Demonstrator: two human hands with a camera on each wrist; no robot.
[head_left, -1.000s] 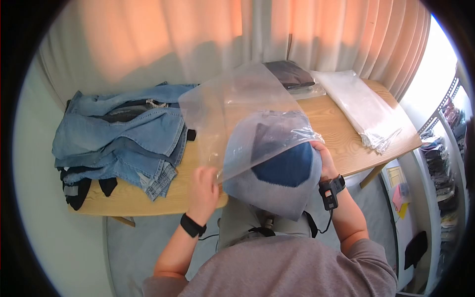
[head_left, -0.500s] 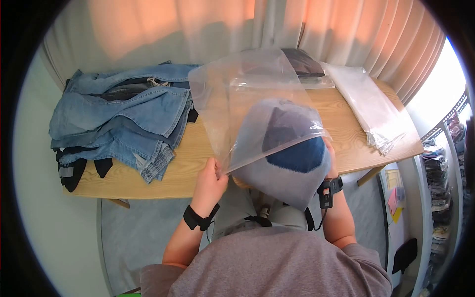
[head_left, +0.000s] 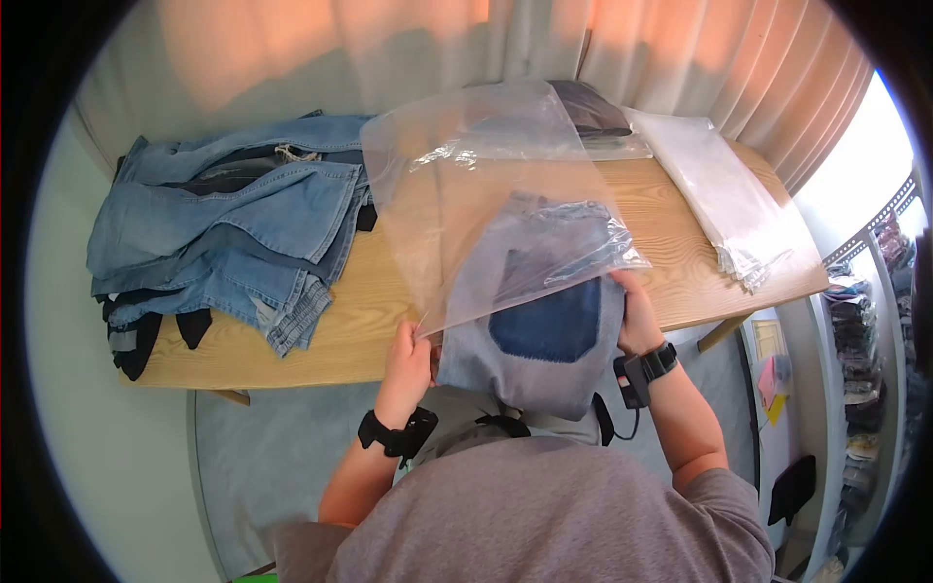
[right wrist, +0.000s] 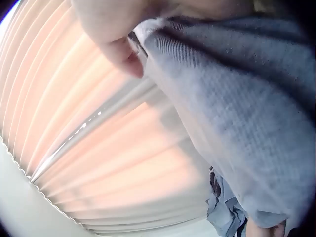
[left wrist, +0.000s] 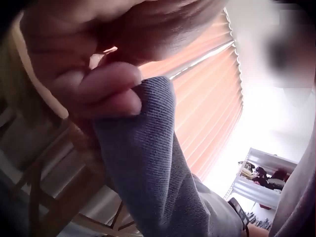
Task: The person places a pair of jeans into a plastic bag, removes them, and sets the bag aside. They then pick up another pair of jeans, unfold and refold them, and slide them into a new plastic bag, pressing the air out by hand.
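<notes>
A folded denim garment (head_left: pixel 466 355), pale blue with a frayed dark blue patch (head_left: pixel 546 332), is held up at the table's front edge. Its upper part is inside a clear plastic bag (head_left: pixel 408 219), whose slanted open edge crosses the patch. My left hand (head_left: pixel 405 374) grips the bag's near left corner and the garment's side; the left wrist view has its curled fingers (left wrist: pixel 116 94) against a denim fold (left wrist: pixel 153 113). On the other side, my right hand (head_left: pixel 637 316) pinches the bag's edge and the denim, which fills much of the right wrist view (right wrist: pixel 237 108).
Heaped jeans (head_left: pixel 224 219) lie on the left of the wooden table (head_left: pixel 364 335). A dark bagged garment (head_left: pixel 593 109) rests at the back, and a stack of clear bags (head_left: pixel 705 185) on the right. Curtains (head_left: pixel 428 49) hang behind; shelves (head_left: pixel 865 389) stand at the far right.
The garment's lower end, pointed and hanging before, is now rounder and drawn up. The left hand has closed in on the bag's corner and the garment's side. The head view has shifted slightly.
</notes>
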